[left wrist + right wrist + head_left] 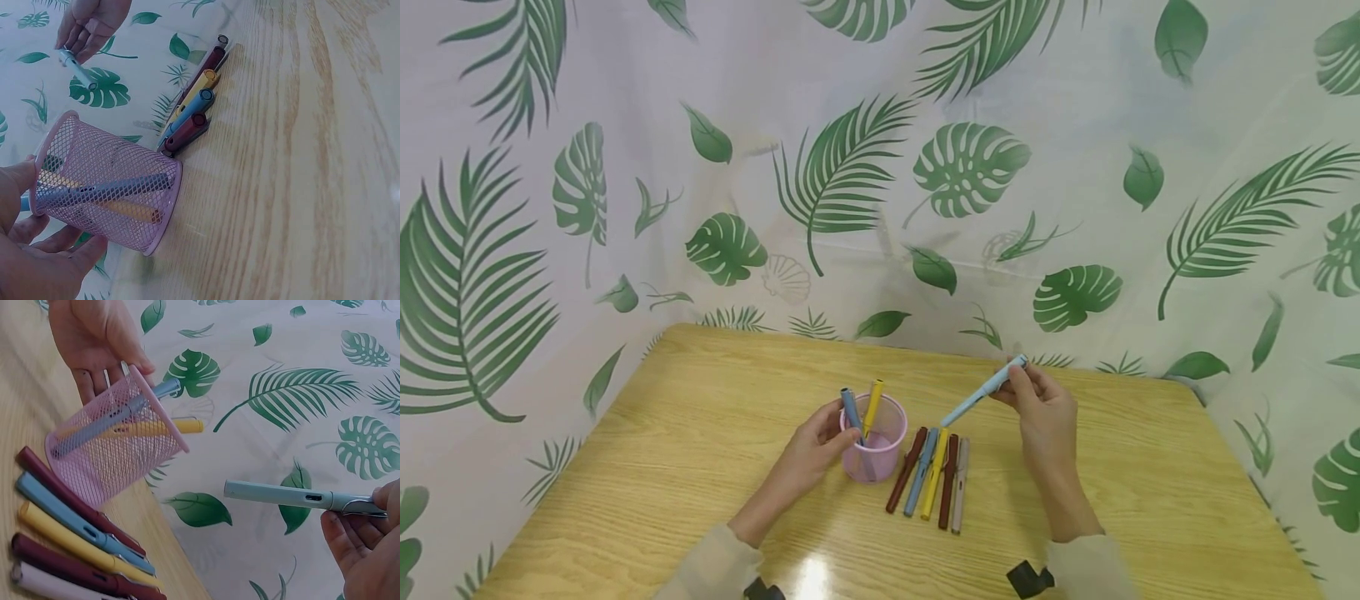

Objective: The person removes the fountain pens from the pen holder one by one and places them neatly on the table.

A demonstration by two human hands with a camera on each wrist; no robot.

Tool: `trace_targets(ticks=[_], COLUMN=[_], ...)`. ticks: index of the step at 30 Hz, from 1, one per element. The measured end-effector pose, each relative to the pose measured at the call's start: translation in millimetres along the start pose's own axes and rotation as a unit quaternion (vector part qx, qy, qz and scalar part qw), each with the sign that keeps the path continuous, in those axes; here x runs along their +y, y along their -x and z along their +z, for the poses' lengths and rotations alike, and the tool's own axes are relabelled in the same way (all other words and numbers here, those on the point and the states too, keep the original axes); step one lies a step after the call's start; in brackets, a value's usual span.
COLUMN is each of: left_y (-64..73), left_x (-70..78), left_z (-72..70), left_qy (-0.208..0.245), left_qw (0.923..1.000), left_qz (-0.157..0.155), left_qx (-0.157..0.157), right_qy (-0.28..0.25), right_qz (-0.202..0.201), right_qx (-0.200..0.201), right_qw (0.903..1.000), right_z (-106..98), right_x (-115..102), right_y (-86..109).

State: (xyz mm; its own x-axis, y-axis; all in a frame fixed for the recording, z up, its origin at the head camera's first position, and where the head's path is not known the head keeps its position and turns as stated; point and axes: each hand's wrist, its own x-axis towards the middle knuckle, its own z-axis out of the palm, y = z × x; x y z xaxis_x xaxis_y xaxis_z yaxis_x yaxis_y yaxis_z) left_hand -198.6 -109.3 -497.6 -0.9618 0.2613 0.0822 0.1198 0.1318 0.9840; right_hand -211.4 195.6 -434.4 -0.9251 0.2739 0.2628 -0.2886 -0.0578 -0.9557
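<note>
A pink mesh pen cup (880,460) stands on the table, with a blue pen (122,415) and a yellow pen (156,427) leaning inside it. My left hand (811,450) grips the cup's left side, thumb at the rim. Raised right of the cup, my right hand (1047,412) pinches a light blue pen (981,394) near its clip end, the other end pointing down and left. Between the hands lies a row of pens: dark red (907,470), blue (921,472), yellow (935,473), another dark red pen (949,482) and a greyish-pink pen (961,485).
The wooden table (715,400) ends at the back against a white cloth (865,283) printed with green leaves. Black wrist straps or mounts (1028,579) show at both sleeves.
</note>
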Motion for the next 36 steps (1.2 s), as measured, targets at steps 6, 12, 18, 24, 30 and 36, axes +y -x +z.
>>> trace_targets(ticks=[6, 12, 18, 24, 30, 36], left_y=[1.6, 0.9, 0.9, 1.0, 0.4, 1.1], left_x=[0.9, 1.3, 0.7, 2.1, 1.6, 1.4], left_z=[0.1, -0.2, 0.0, 0.5, 1.5, 1.6], left_qy=[0.002, 0.003, 0.002, 0.003, 0.007, 0.011], left_qw=[1.0000, 1.0000, 1.0000, 1.0000, 1.0000, 0.9999], left_qz=[0.002, -0.001, -0.005, -0.002, -0.004, -0.008], left_qx=[-0.001, -0.002, 0.001, 0.002, 0.000, 0.001], right_qy=[0.027, 0.036, 0.040, 0.045, 0.036, 0.028], right_qz=[0.016, 0.025, 0.029, 0.041, 0.038, 0.038], right_qx=[0.005, 0.015, 0.020, 0.030, 0.023, 0.011], right_qw=[0.9995, 0.9990, 0.9986, 0.9977, 0.9984, 0.9988], right_z=[-18, -34, -49, -59, -67, -73], right_x=[-4, -5, -6, -7, -7, -6], right_y=[2.0, 3.6, 5.3, 4.8, 5.5, 7.1])
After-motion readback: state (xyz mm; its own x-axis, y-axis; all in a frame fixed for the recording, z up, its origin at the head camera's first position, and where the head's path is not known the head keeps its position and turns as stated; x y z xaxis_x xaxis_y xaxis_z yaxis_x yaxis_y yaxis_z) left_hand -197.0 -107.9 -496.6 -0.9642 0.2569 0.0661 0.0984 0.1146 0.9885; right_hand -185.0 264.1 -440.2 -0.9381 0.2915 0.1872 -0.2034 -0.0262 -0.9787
